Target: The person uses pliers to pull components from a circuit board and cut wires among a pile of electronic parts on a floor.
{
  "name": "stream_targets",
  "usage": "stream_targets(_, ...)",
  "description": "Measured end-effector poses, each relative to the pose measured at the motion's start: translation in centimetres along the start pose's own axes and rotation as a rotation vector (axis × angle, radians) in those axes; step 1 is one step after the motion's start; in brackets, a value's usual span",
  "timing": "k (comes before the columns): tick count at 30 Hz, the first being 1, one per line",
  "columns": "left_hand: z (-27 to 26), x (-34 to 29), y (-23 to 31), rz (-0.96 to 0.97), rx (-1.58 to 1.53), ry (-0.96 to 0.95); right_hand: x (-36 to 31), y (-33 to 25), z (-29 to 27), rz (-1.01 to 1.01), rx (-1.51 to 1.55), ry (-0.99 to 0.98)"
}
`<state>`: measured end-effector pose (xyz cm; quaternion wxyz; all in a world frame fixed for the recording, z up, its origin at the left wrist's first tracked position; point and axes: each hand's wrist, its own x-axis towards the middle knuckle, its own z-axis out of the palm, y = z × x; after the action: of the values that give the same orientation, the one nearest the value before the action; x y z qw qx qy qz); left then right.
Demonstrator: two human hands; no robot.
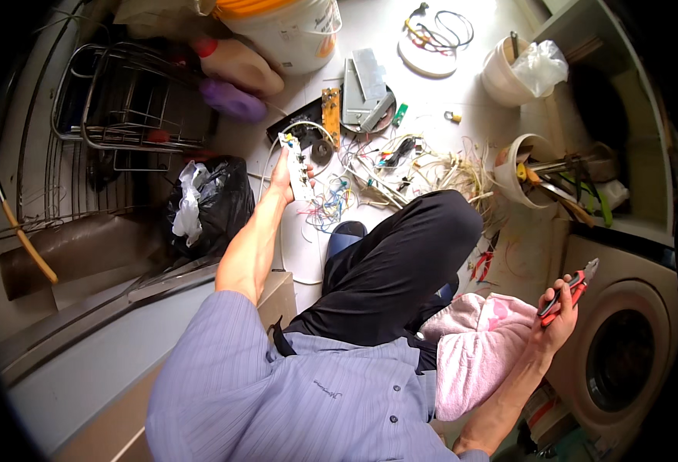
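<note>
My left hand (281, 179) is stretched forward and closed around a long white strip (297, 171) that looks like an opened power strip, with metal parts along it. A white cable (284, 250) loops around near it and runs down across the floor. Out to the right, my right hand (559, 314) grips pliers (579, 286) by their red and black handles, jaws pointing up and away from me. Beneath that arm, a pink towel (478, 354) lies by my lap. The pliers and the strip are far apart.
Loose wires (462, 177) lie heaped on the floor ahead, by a grey metal casing (358, 100). Red-handled pliers (484, 263) rest near my knee. At right are a tool bucket (501, 171) and a washing machine (578, 323); at left, a black bag (227, 200) and wire rack (85, 135).
</note>
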<state>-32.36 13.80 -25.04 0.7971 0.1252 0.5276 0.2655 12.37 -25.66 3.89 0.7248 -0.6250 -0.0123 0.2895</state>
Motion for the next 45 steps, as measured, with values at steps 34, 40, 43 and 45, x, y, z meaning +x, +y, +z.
stream_targets(34, -1.1, 6.1, -6.4, -0.087, 0.076, 0.300, 1.6, 2.8, 6.1, 0.042, -0.351, -0.049)
stream_targets(40, -1.4, 5.8, -6.7, -0.063, 0.036, 0.240, 1.6, 3.0, 6.1, 0.038, -0.364, -0.060)
stream_targets(43, -1.5, 6.0, -6.9, -0.063, 0.049, 0.280, 1.6, 2.9, 6.5, 0.055, -0.366, -0.062)
stream_targets(45, -1.4, 6.1, -7.0, -0.069, 0.052, 0.305, 1.6, 2.9, 6.7, 0.060, -0.366, -0.059)
